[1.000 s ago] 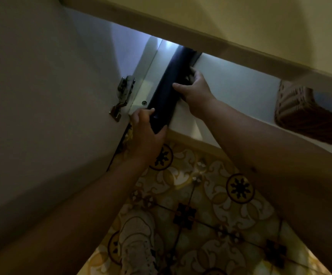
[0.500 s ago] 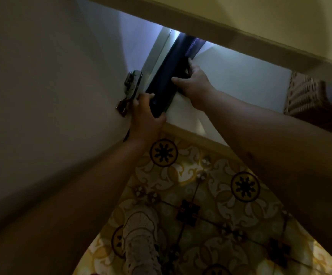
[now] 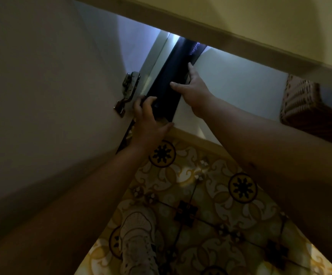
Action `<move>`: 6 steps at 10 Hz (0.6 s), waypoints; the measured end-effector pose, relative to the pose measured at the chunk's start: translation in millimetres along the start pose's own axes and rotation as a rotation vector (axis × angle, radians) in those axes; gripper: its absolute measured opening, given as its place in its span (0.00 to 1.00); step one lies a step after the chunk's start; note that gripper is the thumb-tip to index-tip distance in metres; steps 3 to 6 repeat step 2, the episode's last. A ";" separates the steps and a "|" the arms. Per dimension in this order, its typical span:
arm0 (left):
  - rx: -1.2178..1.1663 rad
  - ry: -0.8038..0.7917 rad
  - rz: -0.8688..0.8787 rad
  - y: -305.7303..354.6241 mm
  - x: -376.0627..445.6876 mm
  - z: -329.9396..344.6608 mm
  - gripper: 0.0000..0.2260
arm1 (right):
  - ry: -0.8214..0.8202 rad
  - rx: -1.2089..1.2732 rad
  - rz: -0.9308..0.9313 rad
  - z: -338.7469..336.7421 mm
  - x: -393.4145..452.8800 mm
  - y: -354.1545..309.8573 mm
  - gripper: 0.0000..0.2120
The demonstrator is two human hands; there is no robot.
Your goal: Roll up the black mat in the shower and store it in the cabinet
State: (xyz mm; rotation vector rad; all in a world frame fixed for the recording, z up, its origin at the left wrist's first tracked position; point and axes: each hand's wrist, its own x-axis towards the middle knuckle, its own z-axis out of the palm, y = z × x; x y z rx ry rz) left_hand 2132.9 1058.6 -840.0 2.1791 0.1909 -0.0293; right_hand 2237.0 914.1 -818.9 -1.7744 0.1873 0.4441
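A person's two bare hands are pressing a rolled black mat [image 3: 172, 80] into an open white cabinet [image 3: 234, 86] at the upper centre of the frame. The mat is lying as a long dark roll along the left edge of the cabinet floor, just beside the side panel, its far end reaching under the counter edge at the top. The left hand [image 3: 148, 124], at centre frame, is cupping the near end of the roll, fingers curled over its left side and thumb stretched out to the right along the cabinet's front edge. The right hand [image 3: 194, 88], just above and to the right, is resting against the roll's right side, thumb lying across the top and fingers extended along it. The open cabinet door [image 3: 48, 86] is filling the left of the frame, its metal hinge [image 3: 128, 92] showing just left of the mat. A woven basket [image 3: 304, 102] is sitting at the right edge, well apart from the hands. Patterned floor tiles [image 3: 210, 195] and a pale shoe [image 3: 139, 243] are showing at the bottom.
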 end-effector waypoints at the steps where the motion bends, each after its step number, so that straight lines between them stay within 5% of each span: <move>1: 0.049 -0.034 0.035 1.4 -5.1 -3.9 0.37 | -0.026 -0.015 0.003 -7.0 -11.9 1.9 0.42; 6: 0.143 -0.051 0.045 -4.0 -8.6 -5.9 0.37 | 0.012 -0.089 -0.022 -8.6 -23.5 11.5 0.41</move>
